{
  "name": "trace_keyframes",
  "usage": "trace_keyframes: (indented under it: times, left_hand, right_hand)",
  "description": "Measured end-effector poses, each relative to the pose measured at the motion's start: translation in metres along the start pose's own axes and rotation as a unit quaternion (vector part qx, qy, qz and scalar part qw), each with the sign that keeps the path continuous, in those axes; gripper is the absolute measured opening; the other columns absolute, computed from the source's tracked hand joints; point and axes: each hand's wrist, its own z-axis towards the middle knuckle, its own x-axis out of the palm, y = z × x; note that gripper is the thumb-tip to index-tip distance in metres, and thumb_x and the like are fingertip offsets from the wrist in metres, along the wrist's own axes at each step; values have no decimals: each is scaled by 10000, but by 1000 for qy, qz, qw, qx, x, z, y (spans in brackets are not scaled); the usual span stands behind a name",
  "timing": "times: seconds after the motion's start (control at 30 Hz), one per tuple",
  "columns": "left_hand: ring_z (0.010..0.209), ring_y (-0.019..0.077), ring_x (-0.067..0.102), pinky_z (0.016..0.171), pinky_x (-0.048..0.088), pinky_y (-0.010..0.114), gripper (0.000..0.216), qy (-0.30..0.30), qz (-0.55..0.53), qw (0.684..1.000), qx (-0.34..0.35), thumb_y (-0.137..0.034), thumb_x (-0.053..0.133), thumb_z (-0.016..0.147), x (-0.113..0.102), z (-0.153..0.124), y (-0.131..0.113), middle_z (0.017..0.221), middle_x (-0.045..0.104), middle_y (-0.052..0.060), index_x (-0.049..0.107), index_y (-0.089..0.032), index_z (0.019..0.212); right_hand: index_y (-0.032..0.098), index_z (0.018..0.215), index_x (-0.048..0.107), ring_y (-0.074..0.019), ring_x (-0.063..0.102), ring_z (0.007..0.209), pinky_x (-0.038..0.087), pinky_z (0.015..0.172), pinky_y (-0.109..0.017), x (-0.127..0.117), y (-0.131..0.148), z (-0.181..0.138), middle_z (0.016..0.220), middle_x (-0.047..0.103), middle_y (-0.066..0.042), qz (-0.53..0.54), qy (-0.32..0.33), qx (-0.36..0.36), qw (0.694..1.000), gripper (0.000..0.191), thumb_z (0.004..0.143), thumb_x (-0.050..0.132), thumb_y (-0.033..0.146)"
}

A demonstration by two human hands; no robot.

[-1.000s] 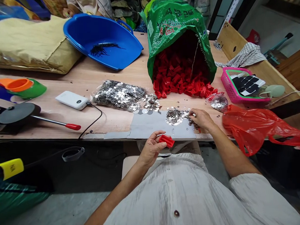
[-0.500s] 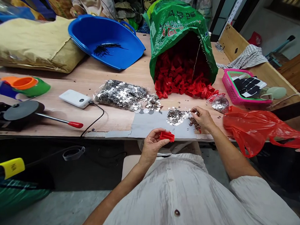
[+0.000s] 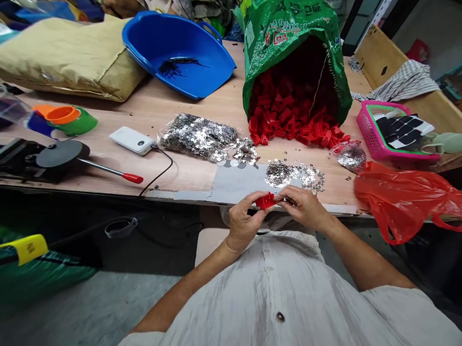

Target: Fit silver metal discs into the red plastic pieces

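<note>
My left hand [image 3: 247,218] grips a small red plastic housing [image 3: 265,200] between thumb and fingers, just off the table's front edge. Close against its right end is my right hand [image 3: 303,205], fingers pinched together; whatever lies between the fingertips is too small to make out. Just beyond the hands, a pile of small shiny metal pieces [image 3: 279,173] lies partly on a grey sheet [image 3: 235,183]. Farther back, many red plastic parts [image 3: 289,114] spill from the mouth of a green woven sack [image 3: 289,32].
A clear bag of metal pieces [image 3: 199,136] and a white power bank [image 3: 133,140] lie to the left, near a lever tool with a red-tipped handle [image 3: 131,178]. Behind stands a blue scoop-shaped basin [image 3: 180,53]. At right are a pink basket [image 3: 370,131] and a red plastic bag [image 3: 412,198].
My right hand has come from the metal pile, left and toward me, to the red housing. My left hand has turned and raised the housing slightly. The view has shifted a little.
</note>
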Motion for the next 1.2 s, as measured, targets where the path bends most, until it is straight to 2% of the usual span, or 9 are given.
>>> trace_keyframes:
  times: [0.13,0.23,0.37,0.53,0.77,0.9,1.0,1.2]
  left_hand:
    - [939,182,716,879,568,309,332,-5,6,999,42,-201,766,759,0,-1,-3,1046,755,47,682,-223,1080]
    - [933,186,719,864,580,313,352,-15,-9,999,44,-191,780,744,1,-4,-1,1040,754,51,680,-223,1081]
    - [960,208,718,873,588,341,382,-32,-47,998,13,-209,786,740,2,-7,3,1054,747,67,670,-218,1104]
    - [966,200,717,890,584,341,351,-28,-54,998,27,-188,778,748,1,-6,0,1059,746,68,672,-212,1082]
    - [979,189,709,899,577,328,350,0,-13,993,118,-120,740,769,4,-4,-11,1023,749,50,662,-226,1093]
    - [975,190,706,886,574,323,339,26,12,989,147,-86,709,783,5,-6,-11,982,749,50,651,-222,1088]
    - [946,186,712,851,579,311,296,44,16,992,118,-117,709,792,2,-9,-9,981,749,54,655,-215,1066]
    - [892,190,721,804,580,299,271,69,-52,996,-6,-214,759,767,-3,-14,-7,977,752,70,680,-196,1025]
  right_hand:
    - [200,956,628,-175,601,818,469,732,-302,8,2,0,867,649,-57,1,-17,-3,1000,123,922,524,141]
    - [208,958,649,-178,601,850,475,767,-315,12,4,-1,889,645,-61,45,-35,12,998,133,938,521,180]
    - [216,974,681,-170,577,869,455,773,-307,12,-1,-4,939,623,-54,152,-31,81,984,163,945,541,293]
    - [205,956,627,-115,460,670,372,639,-263,9,-9,-5,857,595,-2,225,-45,185,956,196,893,608,390]
    - [212,838,493,-104,426,656,346,605,-239,12,-4,1,763,479,45,284,25,203,937,222,840,662,357]
    - [214,810,442,-104,423,645,338,587,-236,21,-9,-3,753,460,46,338,37,214,916,291,832,669,396]
    - [216,818,428,-103,417,642,329,579,-232,29,-13,-9,758,467,44,375,41,237,895,363,806,695,461]
    - [223,903,424,-71,348,576,272,530,-208,32,-16,-20,742,430,66,481,78,258,834,398,808,704,489]
